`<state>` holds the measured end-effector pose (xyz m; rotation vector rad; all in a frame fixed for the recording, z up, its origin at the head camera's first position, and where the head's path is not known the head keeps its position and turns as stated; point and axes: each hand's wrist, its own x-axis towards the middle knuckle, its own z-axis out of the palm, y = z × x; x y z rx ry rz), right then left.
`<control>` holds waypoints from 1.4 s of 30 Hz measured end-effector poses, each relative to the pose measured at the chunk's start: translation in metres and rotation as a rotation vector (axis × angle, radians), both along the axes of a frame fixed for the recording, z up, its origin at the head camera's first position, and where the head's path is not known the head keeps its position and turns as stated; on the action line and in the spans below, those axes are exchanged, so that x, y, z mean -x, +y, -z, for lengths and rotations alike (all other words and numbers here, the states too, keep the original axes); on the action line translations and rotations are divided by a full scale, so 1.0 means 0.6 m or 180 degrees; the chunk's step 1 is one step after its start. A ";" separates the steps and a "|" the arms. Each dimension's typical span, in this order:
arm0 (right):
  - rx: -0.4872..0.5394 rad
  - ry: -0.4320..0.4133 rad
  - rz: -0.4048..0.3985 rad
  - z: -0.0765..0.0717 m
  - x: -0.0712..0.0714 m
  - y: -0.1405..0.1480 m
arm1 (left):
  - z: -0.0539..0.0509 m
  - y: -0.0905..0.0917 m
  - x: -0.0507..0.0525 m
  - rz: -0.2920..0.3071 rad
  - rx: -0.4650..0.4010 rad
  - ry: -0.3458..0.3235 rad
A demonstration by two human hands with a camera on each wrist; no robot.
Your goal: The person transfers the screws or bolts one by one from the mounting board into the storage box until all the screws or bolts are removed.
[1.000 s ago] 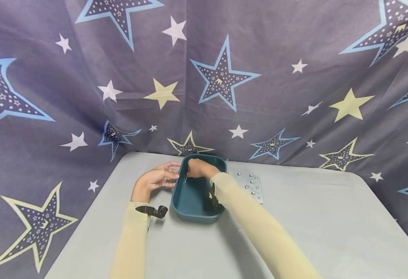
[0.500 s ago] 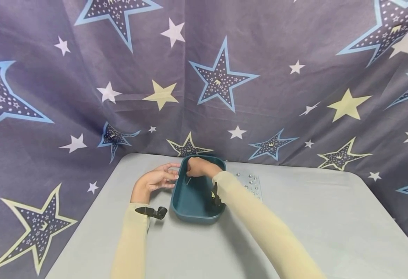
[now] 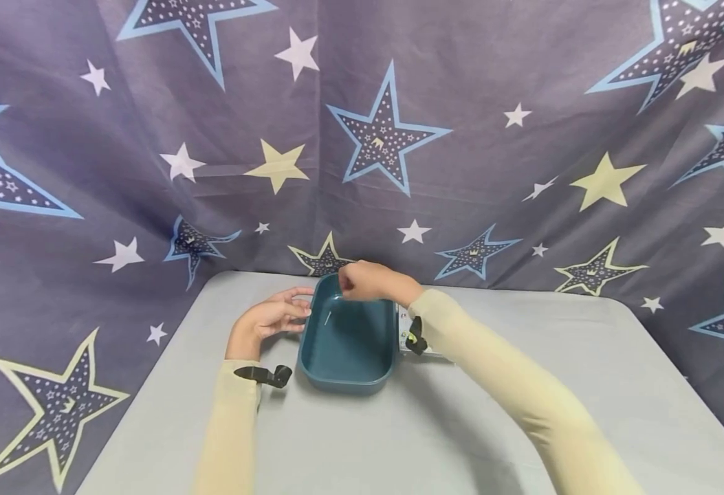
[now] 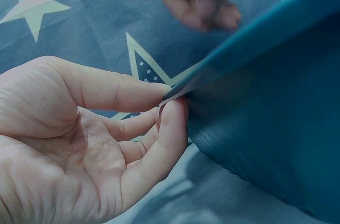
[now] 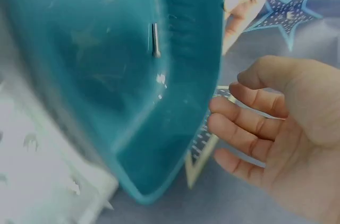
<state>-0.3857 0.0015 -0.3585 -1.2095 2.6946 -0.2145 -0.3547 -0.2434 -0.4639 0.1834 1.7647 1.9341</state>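
Observation:
A deep blue-green plastic tub (image 3: 346,344) stands at the back left of the table. My left hand (image 3: 273,317) is at its left rim; in the left wrist view, thumb and fingertips pinch the edge. A slim metal bolt-like pin (image 5: 155,41) lies inside on the floor of the tub, near the left wall. Small shiny spots (image 5: 160,79) show beside it, too blurred to identify. My right hand (image 3: 370,282) hovers over the tub's far end. In the right wrist view its fingers are loosely bent and hold nothing.
A pale plate (image 3: 405,340) with small round metal pieces lies right of the tub, partly hidden by the right forearm. Grey table surface (image 3: 349,447) extends in front. A star-patterned curtain (image 3: 461,137) hangs close behind.
My right hand has let go of the thin metal pin and risen out of the tub, back and to the right. The pin stays inside. My left hand keeps its place at the rim.

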 end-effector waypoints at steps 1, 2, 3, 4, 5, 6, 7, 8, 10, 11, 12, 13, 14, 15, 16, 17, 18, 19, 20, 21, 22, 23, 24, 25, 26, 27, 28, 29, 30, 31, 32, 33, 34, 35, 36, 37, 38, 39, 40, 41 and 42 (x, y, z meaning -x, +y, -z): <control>-0.0006 0.0075 -0.0039 -0.005 -0.004 0.007 | 0.001 0.000 0.000 0.0006 0.0004 0.0006; -0.0013 0.0132 -0.0069 -0.011 -0.010 0.014 | 0.001 0.000 0.000 0.0012 0.0009 0.0010; -0.0025 0.0203 -0.0100 -0.016 -0.015 0.021 | 0.002 0.000 0.001 0.0018 0.0013 0.0013; -0.0038 0.0281 -0.0137 -0.020 -0.020 0.028 | 0.003 -0.001 0.001 0.0026 0.0016 0.0016; -0.0041 0.0359 -0.0174 -0.024 -0.026 0.035 | 0.003 -0.001 0.001 0.0031 0.0019 0.0021; -0.0032 0.0418 -0.0212 -0.028 -0.032 0.041 | 0.004 -0.002 0.002 0.0036 0.0021 0.0025; -0.0018 0.0480 -0.0248 -0.031 -0.038 0.048 | 0.005 -0.002 0.002 0.0039 0.0024 0.0031; -0.0021 0.0550 -0.0286 -0.033 -0.043 0.055 | 0.006 -0.002 0.003 0.0042 0.0025 0.0035; -0.0032 0.0678 -0.0353 -0.034 -0.053 0.068 | 0.007 -0.003 0.004 0.0045 0.0027 0.0045; -0.0048 0.0722 -0.0375 -0.033 -0.057 0.075 | 0.007 -0.003 0.004 0.0053 0.0030 0.0055; -0.0076 0.0753 -0.0393 -0.032 -0.061 0.081 | 0.008 -0.002 0.005 0.0062 0.0028 0.0061; -0.0102 0.0787 -0.0409 -0.029 -0.065 0.088 | 0.008 -0.002 0.005 0.0062 0.0028 0.0059; -0.0140 0.0827 -0.0415 -0.025 -0.069 0.095 | 0.008 -0.002 0.005 0.0065 0.0024 0.0051; -0.0162 0.0852 -0.0429 -0.022 -0.073 0.101 | 0.007 -0.002 0.005 0.0066 0.0022 0.0042; -0.0187 0.0896 -0.0447 -0.017 -0.076 0.108 | 0.006 -0.001 0.005 0.0064 0.0018 0.0028; -0.0203 0.0958 -0.0474 -0.013 -0.080 0.115 | 0.005 -0.001 0.005 0.0068 0.0019 0.0031; -0.0206 0.1027 -0.0502 -0.008 -0.083 0.122 | 0.004 -0.001 0.005 0.0067 0.0017 0.0031; -0.0205 0.1105 -0.0532 -0.003 -0.086 0.129 | 0.003 -0.001 0.004 0.0063 0.0015 0.0031; -0.0206 0.1186 -0.0562 0.001 -0.088 0.136 | 0.002 0.000 0.004 0.0064 0.0008 0.0036; -0.0198 0.1258 -0.0595 0.005 -0.091 0.143 | 0.001 0.000 0.004 0.0064 0.0000 0.0042; -0.0203 0.1338 -0.0623 0.010 -0.094 0.151 | 0.000 0.000 0.004 0.0070 -0.0008 0.0053; -0.0210 0.1396 -0.0652 0.015 -0.096 0.158 | -0.001 0.000 0.003 0.0073 -0.0015 0.0052; -0.0229 0.1444 -0.0668 0.019 -0.098 0.166 | -0.001 0.000 0.003 0.0068 -0.0026 0.0032; -0.0264 0.1482 -0.0688 0.023 -0.101 0.173 | -0.001 0.000 0.003 0.0066 -0.0031 0.0016; -0.0297 0.1523 -0.0702 0.027 -0.103 0.180 | -0.001 0.000 0.003 0.0067 -0.0031 0.0004; -0.0327 0.1566 -0.0717 0.032 -0.104 0.187 | -0.001 0.000 0.003 0.0069 -0.0030 -0.0006; -0.0352 0.1607 -0.0735 0.036 -0.105 0.193 | -0.001 0.000 0.002 0.0065 -0.0028 -0.0012; -0.0372 0.1651 -0.0750 0.039 -0.106 0.199 | -0.001 0.000 0.002 0.0058 -0.0025 -0.0017; -0.0392 0.1692 -0.0758 0.041 -0.107 0.205 | -0.001 0.000 0.002 0.0057 -0.0022 -0.0012; -0.0400 0.1730 -0.0769 0.044 -0.109 0.211 | -0.001 0.000 0.002 0.0058 -0.0018 -0.0004; -0.0397 0.1765 -0.0777 0.046 -0.110 0.217 | -0.001 0.000 0.002 0.0056 -0.0020 -0.0001; -0.0390 0.1795 -0.0788 0.047 -0.111 0.223 | -0.001 0.001 0.002 0.0062 -0.0025 0.0007; -0.0390 0.1818 -0.0798 0.048 -0.113 0.228 | -0.001 0.001 0.002 0.0060 -0.0025 0.0009; -0.0393 0.1845 -0.0807 0.050 -0.114 0.232 | 0.000 0.002 0.002 0.0061 -0.0026 0.0004; -0.0391 0.1866 -0.0814 0.051 -0.115 0.236 | 0.000 0.002 0.002 0.0072 -0.0027 0.0009; -0.0384 0.1888 -0.0827 0.052 -0.116 0.240 | 0.000 0.002 0.002 0.0082 -0.0029 0.0015; -0.0386 0.1913 -0.0838 0.054 -0.117 0.243 | 0.001 0.002 0.002 0.0088 -0.0029 0.0021; -0.0387 0.1940 -0.0849 0.055 -0.118 0.246 | 0.000 0.001 0.002 0.0095 -0.0028 0.0028; -0.0394 0.1972 -0.0860 0.057 -0.118 0.248 | 0.000 0.001 0.002 0.0096 -0.0028 0.0029; -0.0400 0.2001 -0.0871 0.059 -0.118 0.250 | 0.000 0.001 0.002 0.0104 -0.0032 0.0034; -0.0408 0.2032 -0.0883 0.062 -0.119 0.253 | 0.000 0.001 0.002 0.0112 -0.0038 0.0040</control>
